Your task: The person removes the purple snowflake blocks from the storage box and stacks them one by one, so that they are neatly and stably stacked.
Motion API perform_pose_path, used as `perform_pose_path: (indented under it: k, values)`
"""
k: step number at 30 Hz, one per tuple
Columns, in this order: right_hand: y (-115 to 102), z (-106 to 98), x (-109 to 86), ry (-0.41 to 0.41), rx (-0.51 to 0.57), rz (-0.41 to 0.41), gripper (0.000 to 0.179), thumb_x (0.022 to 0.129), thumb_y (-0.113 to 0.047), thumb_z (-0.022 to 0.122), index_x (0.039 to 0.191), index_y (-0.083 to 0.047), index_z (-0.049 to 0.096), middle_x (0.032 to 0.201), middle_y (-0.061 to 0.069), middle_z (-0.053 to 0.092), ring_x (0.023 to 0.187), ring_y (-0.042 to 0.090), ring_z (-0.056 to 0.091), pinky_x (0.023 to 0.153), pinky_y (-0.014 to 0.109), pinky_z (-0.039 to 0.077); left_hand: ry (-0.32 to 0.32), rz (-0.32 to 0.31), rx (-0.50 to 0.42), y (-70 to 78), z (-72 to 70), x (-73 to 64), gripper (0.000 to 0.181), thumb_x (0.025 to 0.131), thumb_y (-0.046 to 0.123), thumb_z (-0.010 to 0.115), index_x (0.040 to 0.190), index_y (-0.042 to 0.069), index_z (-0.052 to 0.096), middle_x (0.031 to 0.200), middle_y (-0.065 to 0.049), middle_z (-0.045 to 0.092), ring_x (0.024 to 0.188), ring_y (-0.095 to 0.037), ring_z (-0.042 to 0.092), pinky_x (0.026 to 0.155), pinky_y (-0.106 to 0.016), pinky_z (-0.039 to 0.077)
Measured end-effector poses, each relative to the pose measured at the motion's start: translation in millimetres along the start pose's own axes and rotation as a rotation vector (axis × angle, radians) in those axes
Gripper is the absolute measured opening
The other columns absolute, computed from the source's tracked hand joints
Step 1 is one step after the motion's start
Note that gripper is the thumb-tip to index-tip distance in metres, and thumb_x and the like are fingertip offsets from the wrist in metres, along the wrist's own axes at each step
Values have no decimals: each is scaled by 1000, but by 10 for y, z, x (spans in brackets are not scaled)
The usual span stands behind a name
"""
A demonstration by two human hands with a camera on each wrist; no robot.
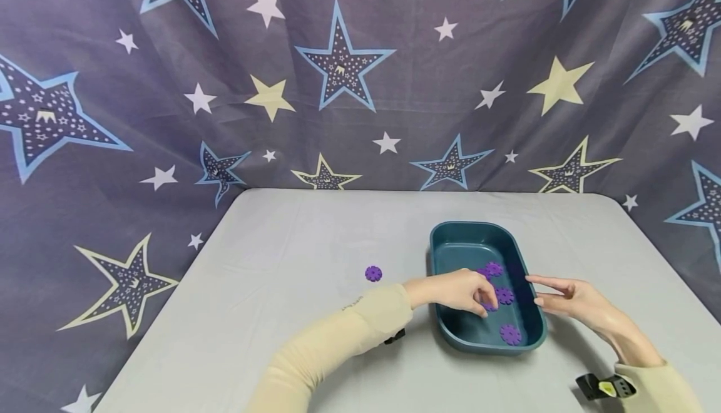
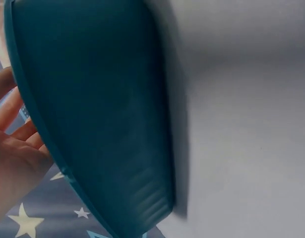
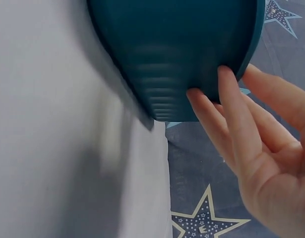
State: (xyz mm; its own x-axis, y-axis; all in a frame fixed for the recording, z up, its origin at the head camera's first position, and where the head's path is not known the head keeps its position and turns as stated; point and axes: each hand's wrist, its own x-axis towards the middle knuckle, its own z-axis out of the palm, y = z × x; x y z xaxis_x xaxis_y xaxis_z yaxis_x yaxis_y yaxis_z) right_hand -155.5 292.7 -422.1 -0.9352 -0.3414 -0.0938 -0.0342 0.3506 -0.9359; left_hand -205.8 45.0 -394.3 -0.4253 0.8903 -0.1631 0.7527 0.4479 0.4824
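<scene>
A teal rectangular tray (image 1: pixel 467 343) with rounded corners stands on the table. Several purple notched plastic discs (image 1: pixel 511 335), flower-like in outline, lie inside it. My left hand (image 1: pixel 464 290) reaches over the left rim, its fingers bent down beside a partly hidden disc (image 1: pixel 491 306); whether they pinch it cannot be told. In the left wrist view the tray wall (image 2: pixel 92 99) hides the fingertips. At the right side, my right hand (image 1: pixel 580 303) touches the tray's outer wall with extended fingers (image 3: pixel 234 116). Another purple disc (image 1: pixel 373 273) lies on the table, left of the tray.
A pale cloth covers the table (image 1: pixel 270 288). Behind and beside it hangs a grey curtain (image 1: pixel 383 87) printed with stars. A black strap device (image 1: pixel 605 387) is on the right wrist, and part of another shows under the left sleeve (image 1: pixel 343 322).
</scene>
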Motion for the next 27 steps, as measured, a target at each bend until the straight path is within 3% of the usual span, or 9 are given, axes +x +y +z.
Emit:
perform_pose_path:
  k: [12,20,27]
  values:
    - [-71,32,57,-66,41,4,39,86,-11,57,124,-5,51,103,1,64,90,1,59,72,19,49,-109,-4,62,72,80,95,24,79,15,66,103,11,65,94,3,62,76,3,52,69,-4,37]
    - [-52,37,71,-74,51,-28,36,86,-8,56,122,-10,54,102,-7,63,90,0,58,71,19,49,-140,-10,96,75,172,207,24,79,14,66,104,13,65,95,7,62,83,2,53,72,-4,37]
    - [-59,38,78,-86,64,-25,38,86,-8,56,123,-4,51,106,-5,62,93,1,57,73,19,49,-182,-11,146,89,217,277,27,79,15,66,106,15,64,100,7,62,90,3,52,75,-3,35]
